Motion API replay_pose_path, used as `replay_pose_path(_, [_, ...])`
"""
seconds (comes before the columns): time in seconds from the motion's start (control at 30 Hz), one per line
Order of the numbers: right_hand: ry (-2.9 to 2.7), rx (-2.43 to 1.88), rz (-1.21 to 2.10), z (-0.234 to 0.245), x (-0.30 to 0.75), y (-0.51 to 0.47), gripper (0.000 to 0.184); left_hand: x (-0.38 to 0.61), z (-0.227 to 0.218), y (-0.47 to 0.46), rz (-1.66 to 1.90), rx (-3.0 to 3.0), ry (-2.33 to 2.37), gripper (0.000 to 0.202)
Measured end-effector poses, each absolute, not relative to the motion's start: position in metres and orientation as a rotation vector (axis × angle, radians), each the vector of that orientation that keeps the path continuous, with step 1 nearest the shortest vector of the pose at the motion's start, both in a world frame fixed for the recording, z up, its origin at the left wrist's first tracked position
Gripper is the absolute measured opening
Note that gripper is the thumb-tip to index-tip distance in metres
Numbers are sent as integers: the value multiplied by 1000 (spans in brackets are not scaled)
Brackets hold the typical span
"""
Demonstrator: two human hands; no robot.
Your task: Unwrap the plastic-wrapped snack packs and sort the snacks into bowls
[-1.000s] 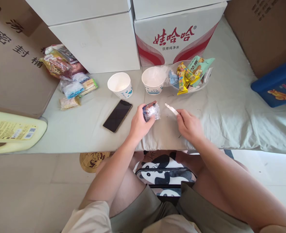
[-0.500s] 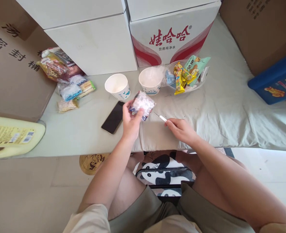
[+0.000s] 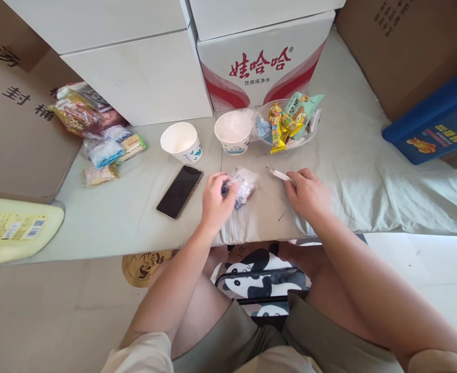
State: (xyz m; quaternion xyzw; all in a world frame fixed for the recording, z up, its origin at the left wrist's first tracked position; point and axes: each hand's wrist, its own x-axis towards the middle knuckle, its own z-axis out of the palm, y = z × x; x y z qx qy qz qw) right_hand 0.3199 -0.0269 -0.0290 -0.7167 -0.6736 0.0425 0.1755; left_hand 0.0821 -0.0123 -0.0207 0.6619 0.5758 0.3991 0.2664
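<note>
My left hand [image 3: 219, 199] is curled with thumb and fingers at the left edge of a crinkled clear plastic packet [image 3: 246, 186], which has dark blue and red bits. The packet is low over the cloth-covered surface. To the right, my right hand [image 3: 309, 192] is closed around a slim white-handled tool [image 3: 280, 174]; its tip points left toward the packet, too small to make out. A black phone [image 3: 179, 191] lies left of my left hand. Two paper cups, a left one [image 3: 181, 144] and a right one [image 3: 232, 133], stand behind the packet.
A clear bowl [image 3: 309, 142] of wrapped snacks stands right of the cups. Packaged snacks [image 3: 92, 119] are piled at the left, near a yellow jug [image 3: 22, 225]. White boxes [image 3: 135, 85] stand behind, with a blue container [image 3: 433, 122] at the right.
My left hand has lowered the packet toward the cloth and moved slightly right. My right hand has shifted right with the tool, away from the packet. The view has moved a little.
</note>
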Motion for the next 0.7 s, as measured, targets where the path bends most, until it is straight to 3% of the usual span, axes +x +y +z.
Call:
replay_pose_path(0.1, [-1896, -1932, 81, -31, 320, -27, 36, 66, -27, -3, 1138, 1511, 1584, 37])
replay_pose_path(0.2, [-1984, -1607, 303, -33, 311, -29, 40, 56, -32, 0, 1151, 1277, 1534, 50])
replay_pose_path(0.37, [-2043, -1237, 581, -35, 284, -35, 56, 67, -23, -6, 893, 1305, 1401, 34])
replay_pose_path(0.53, [-1901, -1257, 604, -28, 285, -34, 16, 71, -16, -5, 943, 1150, 1334, 13])
replay_pose_path(0.63, [-1706, -1408, 567, -25, 299, -31, 7, 57, -19, 2, 998, 1199, 1449, 7])
replay_pose_path(0.7, [-1570, -1544, 529, -25, 309, -29, 8, 46, -22, 6, 1002, 1260, 1545, 19])
